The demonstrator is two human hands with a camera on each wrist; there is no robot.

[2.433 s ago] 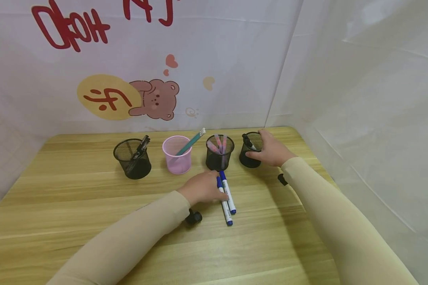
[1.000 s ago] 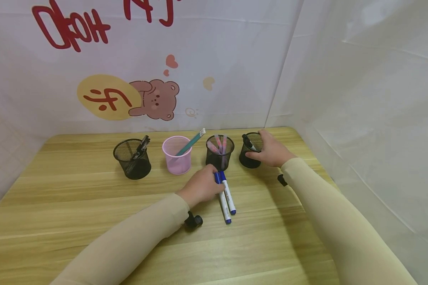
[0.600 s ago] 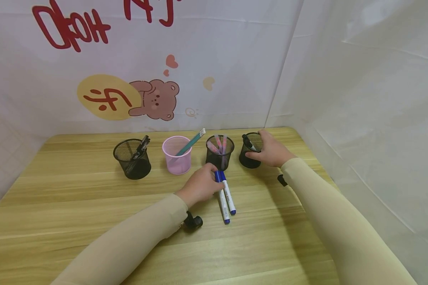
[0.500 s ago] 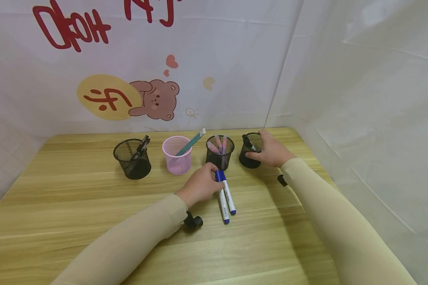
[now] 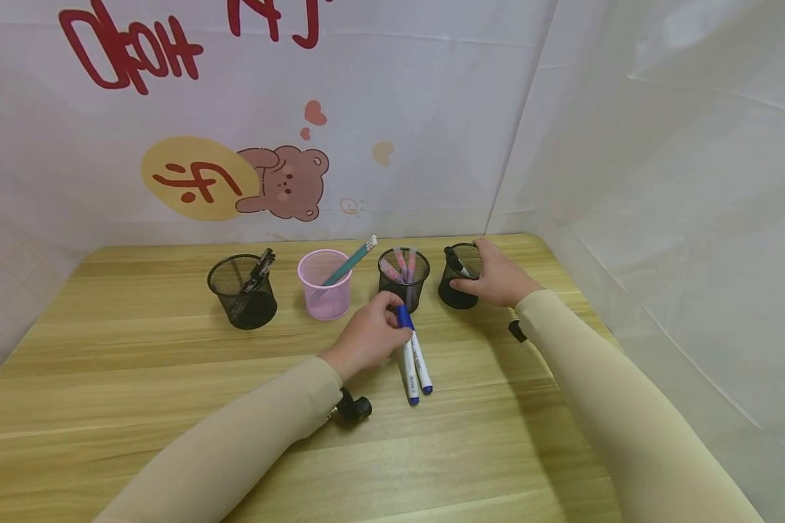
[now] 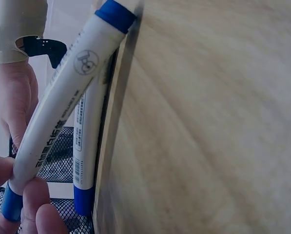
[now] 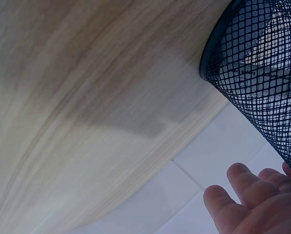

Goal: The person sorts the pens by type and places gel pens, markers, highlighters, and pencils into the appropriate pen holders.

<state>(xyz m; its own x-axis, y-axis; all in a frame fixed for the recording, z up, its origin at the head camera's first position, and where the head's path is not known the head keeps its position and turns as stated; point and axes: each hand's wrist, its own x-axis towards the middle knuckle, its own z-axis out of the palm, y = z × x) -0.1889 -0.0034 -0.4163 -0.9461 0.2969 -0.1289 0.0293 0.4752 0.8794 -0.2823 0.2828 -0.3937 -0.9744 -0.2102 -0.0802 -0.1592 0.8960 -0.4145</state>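
My left hand (image 5: 369,334) pinches a white whiteboard marker (image 6: 62,102) near its blue end, between thumb and fingers. That end is raised and the marker slants, its far blue tip close to the wood. A second blue-and-white marker (image 5: 421,367) lies on the table just right of it; in the left wrist view this other marker (image 6: 89,136) shows behind the held one. At the right, my right hand (image 5: 497,274) grips the rim of a black mesh pen holder (image 5: 454,290) with dark-capped markers (image 5: 454,258) inside. Several fingers (image 7: 245,187) extend past the mesh in the right wrist view.
Left of the gripped holder stand a black mesh cup (image 5: 403,280) with pink-patterned pens, a pink cup (image 5: 327,301) with green pencils, and a black mesh cup (image 5: 251,312) with black pens. The wooden table (image 5: 170,407) ends at white cloth walls behind and right.
My left hand has shifted to the marker's far end and taken hold of it, raising that end slightly. The right hand and the pen holder have stayed put.
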